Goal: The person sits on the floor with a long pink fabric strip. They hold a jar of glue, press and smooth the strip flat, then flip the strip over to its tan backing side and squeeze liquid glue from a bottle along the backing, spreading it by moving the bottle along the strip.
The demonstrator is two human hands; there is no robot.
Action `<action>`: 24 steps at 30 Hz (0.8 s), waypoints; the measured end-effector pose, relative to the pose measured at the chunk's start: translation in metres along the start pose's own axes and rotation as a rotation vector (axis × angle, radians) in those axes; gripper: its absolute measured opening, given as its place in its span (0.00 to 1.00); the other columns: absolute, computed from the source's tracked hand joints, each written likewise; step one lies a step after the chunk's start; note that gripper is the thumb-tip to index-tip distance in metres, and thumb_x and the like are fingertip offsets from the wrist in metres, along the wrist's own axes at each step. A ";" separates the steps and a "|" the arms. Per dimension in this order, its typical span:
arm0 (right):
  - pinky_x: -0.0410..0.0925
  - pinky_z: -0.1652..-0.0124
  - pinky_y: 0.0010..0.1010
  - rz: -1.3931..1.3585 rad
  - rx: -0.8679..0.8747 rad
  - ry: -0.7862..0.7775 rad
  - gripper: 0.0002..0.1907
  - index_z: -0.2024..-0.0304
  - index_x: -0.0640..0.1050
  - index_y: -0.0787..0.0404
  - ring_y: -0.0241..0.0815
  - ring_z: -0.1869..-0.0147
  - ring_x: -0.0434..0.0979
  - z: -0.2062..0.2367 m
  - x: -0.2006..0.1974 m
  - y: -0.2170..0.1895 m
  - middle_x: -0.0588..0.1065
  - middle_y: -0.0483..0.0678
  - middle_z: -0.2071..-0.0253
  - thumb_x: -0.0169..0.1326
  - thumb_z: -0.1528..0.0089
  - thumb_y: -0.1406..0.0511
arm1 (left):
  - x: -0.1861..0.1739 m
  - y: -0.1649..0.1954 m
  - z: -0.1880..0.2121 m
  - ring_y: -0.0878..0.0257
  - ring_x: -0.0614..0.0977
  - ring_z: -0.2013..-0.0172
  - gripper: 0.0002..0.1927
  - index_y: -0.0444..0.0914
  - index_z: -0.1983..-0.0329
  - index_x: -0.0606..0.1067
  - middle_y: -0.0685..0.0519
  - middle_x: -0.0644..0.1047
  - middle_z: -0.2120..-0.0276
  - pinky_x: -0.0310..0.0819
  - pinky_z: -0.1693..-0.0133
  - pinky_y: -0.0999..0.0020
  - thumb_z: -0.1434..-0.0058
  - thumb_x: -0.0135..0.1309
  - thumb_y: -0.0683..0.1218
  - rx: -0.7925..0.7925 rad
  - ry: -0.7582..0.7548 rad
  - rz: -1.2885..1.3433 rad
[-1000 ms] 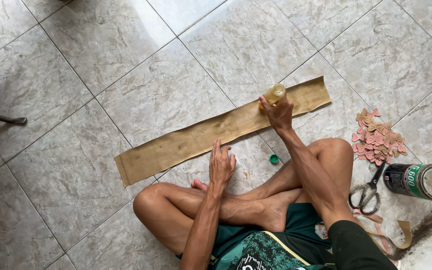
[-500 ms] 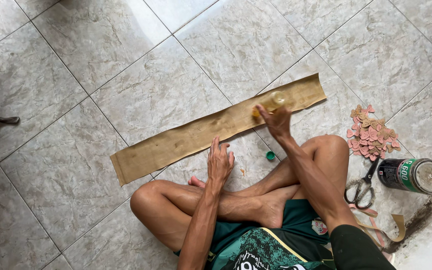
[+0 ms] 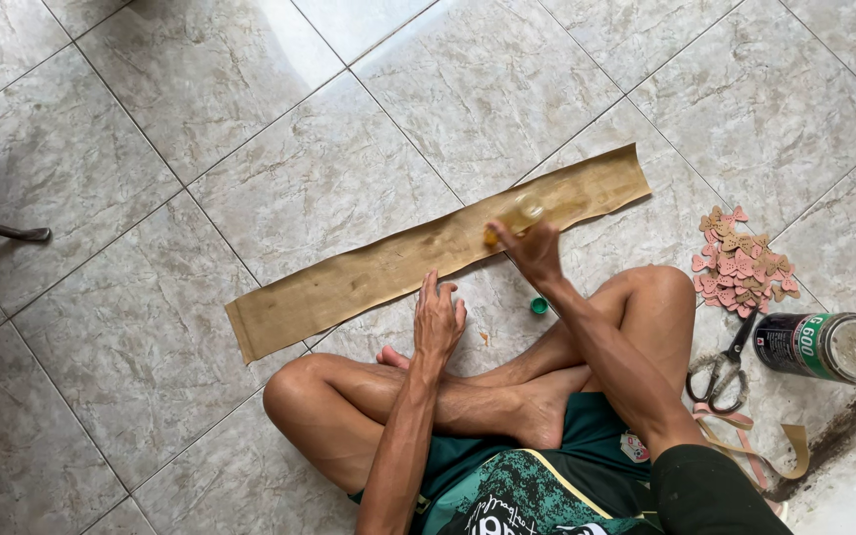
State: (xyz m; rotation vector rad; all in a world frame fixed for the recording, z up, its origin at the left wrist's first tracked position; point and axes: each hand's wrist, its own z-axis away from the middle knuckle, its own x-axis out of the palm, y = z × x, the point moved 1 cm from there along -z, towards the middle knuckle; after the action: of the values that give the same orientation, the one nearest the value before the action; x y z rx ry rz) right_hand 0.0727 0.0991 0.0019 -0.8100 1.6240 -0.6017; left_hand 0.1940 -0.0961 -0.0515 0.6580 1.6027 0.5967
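Person sits cross-legged on tiled floor [image 3: 131, 178]; right hand [image 3: 535, 250] closed around a small yellowish bottle [image 3: 515, 216], tipped over the long brown strip [image 3: 428, 256] that runs from 8 o'clock to 2 o'clock across the tiles. Left hand [image 3: 438, 319] open, fingers spread flat, pressing on the floor at the strip's near edge, just at 7 o'clock of the bottle. Small green cap [image 3: 539, 305] lies on the floor between the hands; at 3 o'clock, well apart, a pile of pink cut-outs [image 3: 742, 264], scissors [image 3: 722, 369] and a can [image 3: 824, 347] on its side.
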 end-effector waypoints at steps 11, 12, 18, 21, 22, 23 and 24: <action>0.77 0.69 0.36 0.238 -0.079 0.287 0.20 0.57 0.76 0.72 0.50 0.64 0.85 -0.011 -0.058 0.032 0.81 0.59 0.67 0.68 0.38 0.62 | 0.005 0.000 0.001 0.34 0.67 0.34 0.16 0.32 0.50 0.74 0.29 0.65 0.34 0.64 0.36 0.47 0.41 0.58 0.42 0.004 -0.006 -0.012; 0.77 0.69 0.34 0.189 -0.048 0.265 0.18 0.56 0.77 0.70 0.48 0.65 0.85 -0.010 -0.057 0.032 0.82 0.58 0.66 0.66 0.37 0.62 | 0.006 0.000 0.001 0.34 0.67 0.34 0.16 0.32 0.50 0.74 0.29 0.65 0.34 0.64 0.36 0.48 0.41 0.58 0.42 0.003 -0.012 -0.017; 0.78 0.69 0.29 -0.083 -0.091 0.072 0.15 0.55 0.77 0.66 0.43 0.64 0.87 0.011 -0.014 0.018 0.82 0.56 0.64 0.62 0.33 0.60 | 0.009 0.002 -0.001 0.35 0.67 0.34 0.16 0.32 0.51 0.75 0.30 0.66 0.35 0.64 0.37 0.47 0.41 0.58 0.42 -0.013 -0.024 -0.028; 0.78 0.71 0.30 0.002 -0.156 0.061 0.17 0.54 0.75 0.68 0.43 0.67 0.86 0.008 -0.014 0.032 0.82 0.56 0.68 0.61 0.33 0.60 | 0.009 0.002 -0.002 0.35 0.67 0.34 0.16 0.32 0.51 0.75 0.30 0.65 0.35 0.64 0.36 0.47 0.42 0.58 0.42 0.000 -0.025 -0.041; 0.76 0.73 0.30 0.037 -0.098 0.069 0.18 0.53 0.73 0.69 0.43 0.69 0.85 0.002 -0.022 0.041 0.81 0.56 0.69 0.61 0.32 0.60 | 0.009 0.002 -0.002 0.35 0.67 0.34 0.16 0.32 0.51 0.75 0.30 0.66 0.35 0.64 0.36 0.47 0.41 0.58 0.42 -0.004 -0.021 -0.039; 0.74 0.74 0.30 0.071 -0.037 0.076 0.19 0.52 0.72 0.70 0.43 0.70 0.85 -0.005 -0.031 0.051 0.81 0.57 0.70 0.61 0.32 0.60 | 0.009 0.002 -0.002 0.36 0.67 0.34 0.15 0.32 0.51 0.75 0.31 0.66 0.35 0.65 0.37 0.47 0.41 0.58 0.42 -0.010 -0.020 -0.038; 0.74 0.74 0.29 0.048 -0.044 0.141 0.20 0.48 0.71 0.71 0.42 0.69 0.85 -0.012 -0.044 0.060 0.81 0.57 0.68 0.60 0.31 0.60 | 0.009 0.003 -0.001 0.36 0.67 0.34 0.15 0.32 0.51 0.75 0.31 0.66 0.35 0.65 0.37 0.47 0.41 0.58 0.42 -0.015 -0.027 -0.040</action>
State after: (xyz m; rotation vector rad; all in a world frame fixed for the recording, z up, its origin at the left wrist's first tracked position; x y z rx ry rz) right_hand 0.0539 0.1709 -0.0137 -0.7727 1.7857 -0.6016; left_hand 0.1923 -0.0880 -0.0558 0.6187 1.5809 0.5679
